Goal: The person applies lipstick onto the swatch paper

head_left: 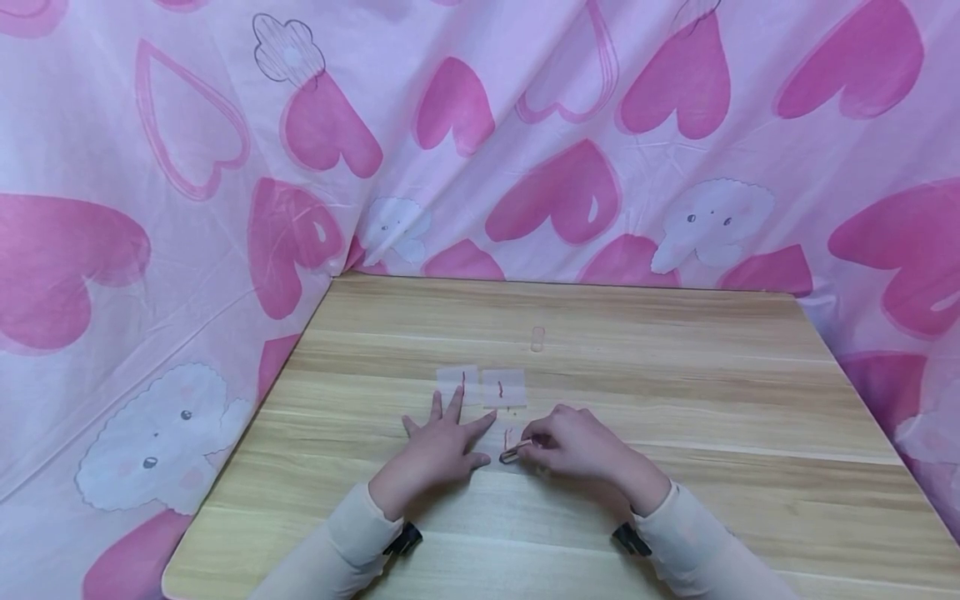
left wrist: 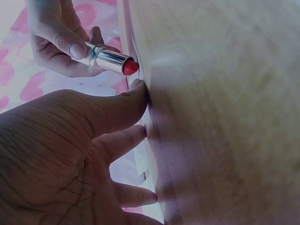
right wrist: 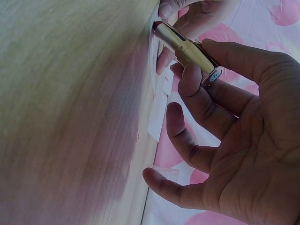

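My right hand (head_left: 573, 440) pinches an uncapped gold lipstick (right wrist: 190, 49) between thumb and fingers, the other fingers curling loosely. Its red tip (left wrist: 131, 67) points toward my left hand and down at a small pale paper (head_left: 512, 434) with red strokes between my hands. My left hand (head_left: 435, 458) rests palm down with fingers spread, the thumb at that paper's left edge. Two more paper squares lie behind: a left one (head_left: 448, 379), close at my left fingertips, and a right one (head_left: 514, 387), each with one red squiggle.
A small clear, pink-edged rounded piece (head_left: 537, 339) lies farther back on the wooden table (head_left: 675, 358). Tiny specks are near the right-hand paper. A pink heart-patterned cloth (head_left: 465, 192) hangs behind and along both sides. Black straps (head_left: 403, 540) show at both wrists.
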The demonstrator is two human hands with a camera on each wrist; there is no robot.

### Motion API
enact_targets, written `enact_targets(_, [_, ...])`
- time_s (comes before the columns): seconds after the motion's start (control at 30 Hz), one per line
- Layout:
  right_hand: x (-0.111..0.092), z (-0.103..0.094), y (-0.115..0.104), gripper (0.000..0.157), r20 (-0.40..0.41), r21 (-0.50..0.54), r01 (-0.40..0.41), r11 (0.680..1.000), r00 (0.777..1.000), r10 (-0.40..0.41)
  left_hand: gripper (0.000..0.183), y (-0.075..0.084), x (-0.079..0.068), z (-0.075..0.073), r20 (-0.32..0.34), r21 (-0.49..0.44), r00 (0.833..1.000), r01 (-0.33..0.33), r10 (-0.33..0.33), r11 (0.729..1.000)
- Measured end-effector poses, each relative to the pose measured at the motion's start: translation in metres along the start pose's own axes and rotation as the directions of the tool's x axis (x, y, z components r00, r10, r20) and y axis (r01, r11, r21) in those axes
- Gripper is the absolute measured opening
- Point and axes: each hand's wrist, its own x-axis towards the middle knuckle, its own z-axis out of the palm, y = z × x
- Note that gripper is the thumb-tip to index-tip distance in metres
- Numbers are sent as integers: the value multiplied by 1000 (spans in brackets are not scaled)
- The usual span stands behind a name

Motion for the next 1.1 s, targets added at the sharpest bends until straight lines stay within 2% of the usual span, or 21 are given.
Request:
enact_targets(0.3, [0, 0, 0, 9, -8, -6, 8, 1000, 1000, -8, 62, 0, 0, -1, -4, 5, 1000, -2, 2, 1000])
enact_targets(0.67, [1, -8, 2, 12, -68, -4, 17, 1000, 998, -17, 61, 2, -2, -2, -1, -9, 1000, -6, 6, 1000])
enact_targets(1.1, [0, -11, 8, 13, -147, -44, 24, 999, 989, -30, 61, 0, -2, -1, -46, -15, 998, -32, 31, 999])
